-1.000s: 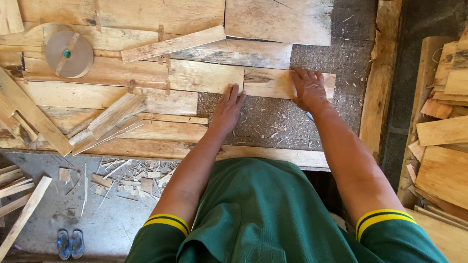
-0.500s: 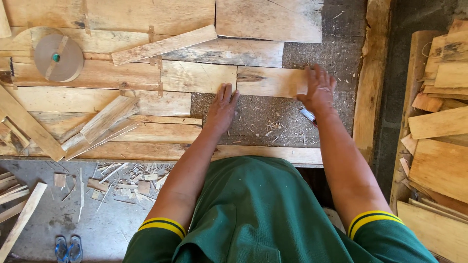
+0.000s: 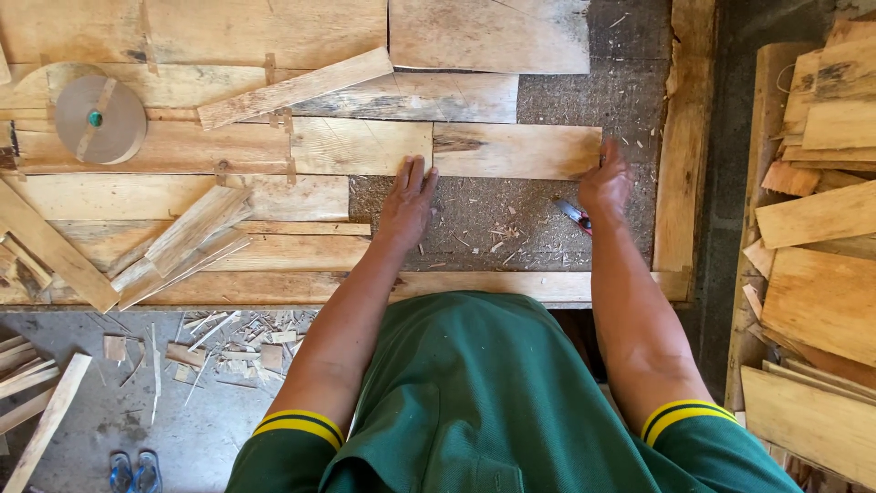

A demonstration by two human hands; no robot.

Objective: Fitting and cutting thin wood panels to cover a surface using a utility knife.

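A short pale wooden board (image 3: 516, 151) lies across the grey work surface (image 3: 474, 215), butted against another board (image 3: 360, 146) to its left. My left hand (image 3: 408, 203) rests flat, fingers together, on the seam between those two boards. My right hand (image 3: 605, 181) curls around the short board's right end, thumb on its edge. A small red and blue utility knife (image 3: 575, 215) lies on the grey surface just left of my right wrist.
A roll of brown tape (image 3: 99, 119) sits on the boards at the left. Loose wood strips (image 3: 187, 239) lie at the lower left, and a slanted strip (image 3: 294, 89) lies above. Stacked boards (image 3: 817, 256) fill the right. Offcuts (image 3: 219, 347) and blue sandals (image 3: 134, 472) are on the floor.
My right hand moved from lying on top of the short board to its right end, gripping the edge. The board now sits tight against its left neighbour. My left hand stayed on the seam.
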